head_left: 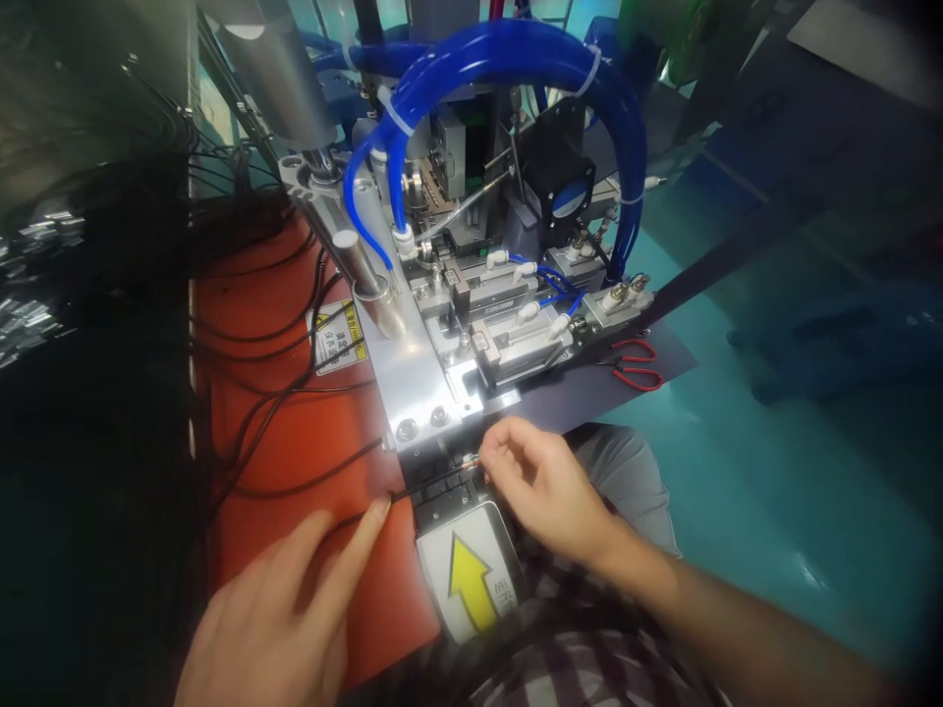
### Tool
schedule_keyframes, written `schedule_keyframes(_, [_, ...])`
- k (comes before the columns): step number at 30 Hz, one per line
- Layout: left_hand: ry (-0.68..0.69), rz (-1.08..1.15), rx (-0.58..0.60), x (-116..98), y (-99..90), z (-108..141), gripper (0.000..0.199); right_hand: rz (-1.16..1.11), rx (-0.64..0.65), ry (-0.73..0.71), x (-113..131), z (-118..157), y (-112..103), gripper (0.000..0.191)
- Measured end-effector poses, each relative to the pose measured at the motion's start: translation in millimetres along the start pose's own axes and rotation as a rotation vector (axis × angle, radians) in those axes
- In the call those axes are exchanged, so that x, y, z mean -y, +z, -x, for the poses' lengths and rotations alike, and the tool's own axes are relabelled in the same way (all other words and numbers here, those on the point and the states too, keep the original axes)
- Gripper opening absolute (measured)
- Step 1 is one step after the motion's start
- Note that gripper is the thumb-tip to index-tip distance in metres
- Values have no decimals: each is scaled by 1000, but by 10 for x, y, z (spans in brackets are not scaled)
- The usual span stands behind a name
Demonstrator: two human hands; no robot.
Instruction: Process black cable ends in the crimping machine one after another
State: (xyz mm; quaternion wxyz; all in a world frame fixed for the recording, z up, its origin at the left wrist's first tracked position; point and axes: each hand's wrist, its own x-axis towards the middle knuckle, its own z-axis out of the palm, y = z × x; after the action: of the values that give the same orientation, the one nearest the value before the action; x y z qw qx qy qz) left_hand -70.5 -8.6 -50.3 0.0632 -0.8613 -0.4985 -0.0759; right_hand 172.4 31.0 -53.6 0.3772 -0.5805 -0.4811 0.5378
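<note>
A black cable [423, 485] runs from the orange mat to the small dark fixture at the machine's front, its thin coloured wires [470, 462] showing at the end. My right hand [541, 486] pinches these wires between thumb and index finger, just in front of the metal block. My left hand [284, 609] is over the orange mat, fingers apart, with the index fingertip resting on the black cable. Below the fixture is a white cover [451, 579] with a yellow arrow.
The metal machine [416, 363] with thick blue hoses [516, 49] rises ahead. Red-handled scissors [639, 365] lie on the dark surface to its right. More black cables cross the orange mat [368, 609], near a warning label [337, 339].
</note>
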Motion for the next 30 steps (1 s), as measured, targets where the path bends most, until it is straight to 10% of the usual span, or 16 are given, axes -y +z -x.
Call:
schedule_keyframes(5, [3, -1, 5, -9, -1, -3, 83, -229, 127, 199, -29, -58, -49, 17])
schedule_keyframes(20, [54, -24, -63, 51, 56, 13, 72, -309, 96, 185, -49, -52, -28, 18])
schedule_keyframes(30, [87, -55, -133, -8, -42, -72, 46, -240, -33, 276, -346, 370, -294, 31])
